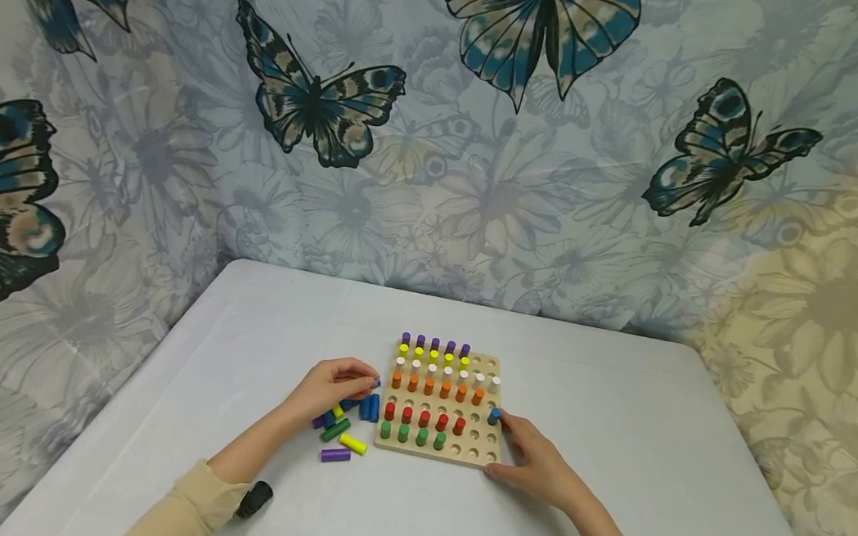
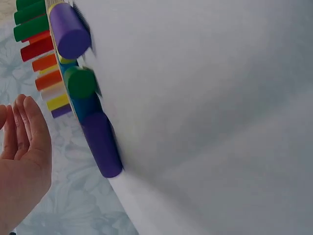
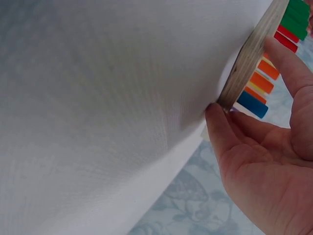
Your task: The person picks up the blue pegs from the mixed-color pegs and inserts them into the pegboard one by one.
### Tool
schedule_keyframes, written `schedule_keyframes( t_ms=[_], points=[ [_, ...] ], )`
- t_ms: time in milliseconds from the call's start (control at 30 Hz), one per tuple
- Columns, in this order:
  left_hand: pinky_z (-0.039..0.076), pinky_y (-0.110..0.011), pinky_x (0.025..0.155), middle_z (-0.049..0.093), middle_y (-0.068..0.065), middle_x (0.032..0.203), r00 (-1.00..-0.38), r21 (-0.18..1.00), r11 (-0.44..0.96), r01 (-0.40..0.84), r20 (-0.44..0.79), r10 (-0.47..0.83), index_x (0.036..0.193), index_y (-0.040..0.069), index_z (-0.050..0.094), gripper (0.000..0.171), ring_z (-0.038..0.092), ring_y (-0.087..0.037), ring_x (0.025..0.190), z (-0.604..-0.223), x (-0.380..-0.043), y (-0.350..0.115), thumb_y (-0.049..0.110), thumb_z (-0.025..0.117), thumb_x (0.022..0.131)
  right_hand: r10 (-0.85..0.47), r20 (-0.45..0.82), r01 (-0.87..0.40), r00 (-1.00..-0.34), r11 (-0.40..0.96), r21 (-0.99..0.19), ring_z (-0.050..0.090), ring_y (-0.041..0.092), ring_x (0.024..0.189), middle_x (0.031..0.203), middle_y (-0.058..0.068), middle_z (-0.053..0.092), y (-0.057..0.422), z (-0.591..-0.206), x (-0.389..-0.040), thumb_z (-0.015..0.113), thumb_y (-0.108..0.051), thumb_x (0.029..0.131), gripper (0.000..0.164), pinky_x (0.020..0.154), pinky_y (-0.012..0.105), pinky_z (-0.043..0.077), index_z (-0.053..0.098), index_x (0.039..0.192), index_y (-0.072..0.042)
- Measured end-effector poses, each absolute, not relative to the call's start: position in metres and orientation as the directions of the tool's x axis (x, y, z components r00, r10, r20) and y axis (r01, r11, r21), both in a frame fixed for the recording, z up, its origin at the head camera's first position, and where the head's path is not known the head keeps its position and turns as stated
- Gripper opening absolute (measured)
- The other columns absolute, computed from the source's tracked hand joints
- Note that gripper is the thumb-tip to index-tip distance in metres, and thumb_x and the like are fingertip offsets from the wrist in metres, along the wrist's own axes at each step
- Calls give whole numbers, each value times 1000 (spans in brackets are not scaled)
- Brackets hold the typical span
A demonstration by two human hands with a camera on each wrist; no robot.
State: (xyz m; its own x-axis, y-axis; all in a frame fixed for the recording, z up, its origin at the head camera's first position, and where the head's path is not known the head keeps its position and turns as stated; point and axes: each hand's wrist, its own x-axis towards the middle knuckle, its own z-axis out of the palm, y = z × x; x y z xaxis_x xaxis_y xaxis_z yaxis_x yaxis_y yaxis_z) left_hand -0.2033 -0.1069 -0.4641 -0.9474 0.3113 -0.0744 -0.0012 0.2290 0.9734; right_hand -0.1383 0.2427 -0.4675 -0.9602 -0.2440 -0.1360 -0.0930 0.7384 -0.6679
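In the head view, the pegboard [image 1: 409, 404] lies on the white table [image 1: 612, 410], its rows of coloured pegs standing upright. The left hand [image 1: 333, 381] hovers at the board's left side, its grip closed on what looks like a blue peg [image 1: 378, 383]. A standing blue peg [image 1: 494, 417] sits at the right end of an otherwise bare row; filling that row seems the step in hand. The next move likely calls for carrying the pinched peg over a free hole and lowering it upright.

The left wrist view shows a green peg [image 2: 80, 83] lying between two purple ones; the pinched peg cannot be made out there.

In the right wrist view, the right hand [image 3: 274, 161] spans the board's edge, thumb and fingers apart, apparently steadying it.
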Motion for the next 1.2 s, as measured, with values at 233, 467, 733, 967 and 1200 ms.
schedule_keyframes(
  t_ms=[233,467,733,967,1200],
  points=[
    [56,-34,83,69,-9,105,-964,944,330,-8,-95,249,111,5,69,24,67,-21,93,-465,-202,-121,22,66,94,-244,-139,-90,-960,737,-670,45,38,130,142,19,46,244,-466,-138,83,-28,78,89,100,45,45,37,147,2],
    [55,-33,82,70,-4,101,-968,912,409,19,-86,235,110,9,70,21,65,-18,88,-465,-201,-130,22,68,93,-243,-136,-93,-961,741,-665,45,38,130,142,20,46,244,-467,-138,83,-28,78,89,100,45,45,37,147,3],
    [52,-34,81,68,6,94,-951,823,541,172,-5,311,104,13,71,12,60,-13,88,-466,-200,-138,19,67,94,-245,-134,-99,-960,745,-660,46,38,129,142,19,46,244,-467,-138,83,-30,78,89,99,45,46,37,146,3],
    [54,-35,82,67,4,92,-898,742,573,348,87,432,100,9,70,8,62,-13,89,-464,-200,-140,13,66,94,-242,-125,-99,-962,739,-667,45,39,129,142,20,46,244,-466,-138,83,-28,78,88,99,44,45,38,146,4],
    [53,-31,76,62,11,86,-835,539,675,503,103,540,95,13,70,5,57,-8,80,-461,-199,-136,12,71,90,-233,-147,-75,-961,736,-673,43,40,131,144,21,44,243,-467,-137,83,-29,78,89,100,46,44,37,146,3]
  ],
)
